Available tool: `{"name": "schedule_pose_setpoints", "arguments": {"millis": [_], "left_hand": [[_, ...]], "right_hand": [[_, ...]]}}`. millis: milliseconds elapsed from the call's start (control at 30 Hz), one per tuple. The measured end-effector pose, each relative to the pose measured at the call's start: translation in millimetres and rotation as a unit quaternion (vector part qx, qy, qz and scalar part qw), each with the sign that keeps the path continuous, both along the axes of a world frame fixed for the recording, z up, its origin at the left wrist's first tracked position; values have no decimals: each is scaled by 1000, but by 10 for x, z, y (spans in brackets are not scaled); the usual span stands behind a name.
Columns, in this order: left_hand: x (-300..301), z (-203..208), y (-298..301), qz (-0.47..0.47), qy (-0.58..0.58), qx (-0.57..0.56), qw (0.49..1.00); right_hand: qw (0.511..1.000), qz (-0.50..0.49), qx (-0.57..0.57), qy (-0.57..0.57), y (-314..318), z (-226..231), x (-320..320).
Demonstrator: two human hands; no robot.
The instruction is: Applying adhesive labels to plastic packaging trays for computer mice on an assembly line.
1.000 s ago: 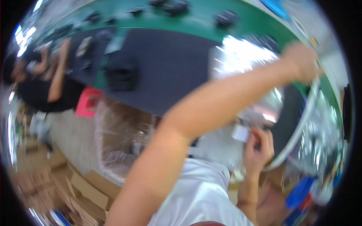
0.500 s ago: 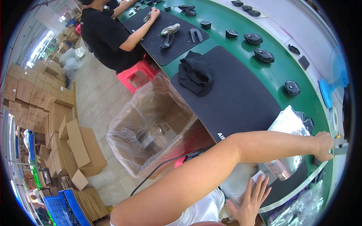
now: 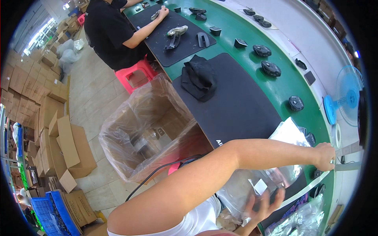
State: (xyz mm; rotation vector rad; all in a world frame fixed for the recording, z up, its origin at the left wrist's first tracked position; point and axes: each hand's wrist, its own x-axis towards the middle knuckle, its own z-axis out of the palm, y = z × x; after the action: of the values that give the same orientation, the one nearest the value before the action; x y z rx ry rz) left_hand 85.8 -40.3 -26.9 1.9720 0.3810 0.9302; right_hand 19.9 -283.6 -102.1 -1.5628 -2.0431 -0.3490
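My left arm reaches across to the far right. My left hand [image 3: 325, 156] is closed there beside pale bars, and what sits in its fingers is too small to name. Under that forearm lies a clear plastic bag [image 3: 235, 192] with a white label [image 3: 260, 187] on it. My right hand [image 3: 264, 206] is at the bag's near side, below the label. Its fingers are bent and apart, partly blurred by motion. Shiny silver plastic bags [image 3: 290, 133] lie beyond the left forearm, partly hidden by it.
A black mat [image 3: 236, 102] with a black cloth [image 3: 199, 78] covers part of the green bench. Dark rounded devices [image 3: 271, 69] stand along its back. A blue fan [image 3: 348, 96] is at right. A plastic-lined carton [image 3: 114, 137] stands left. A co-worker [image 3: 112, 35] sits beyond.
My right hand's fingers have lifted from the label and bent, baring it. My left hand stays closed at the far right. The whole view has shifted slightly.
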Motion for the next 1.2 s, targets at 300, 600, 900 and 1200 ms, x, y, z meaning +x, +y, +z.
{"name": "schedule_pose_setpoints", "arguments": {"millis": [300,600,900,1200], "left_hand": [[-107,92,-104,13,-10,-25,1000],[-998,577,-1135,-132,-22,200,971],[-1068,713,-979,-103,-61,273,955],[31,-76,64,111,-105,206,967]], "right_hand": [[931,-89,81,344,528,-231,117],[930,-203,76,296,418,-763,272],[860,-133,61,490,814,-318,-187],[800,-174,31,573,557,-306,-112]]}}
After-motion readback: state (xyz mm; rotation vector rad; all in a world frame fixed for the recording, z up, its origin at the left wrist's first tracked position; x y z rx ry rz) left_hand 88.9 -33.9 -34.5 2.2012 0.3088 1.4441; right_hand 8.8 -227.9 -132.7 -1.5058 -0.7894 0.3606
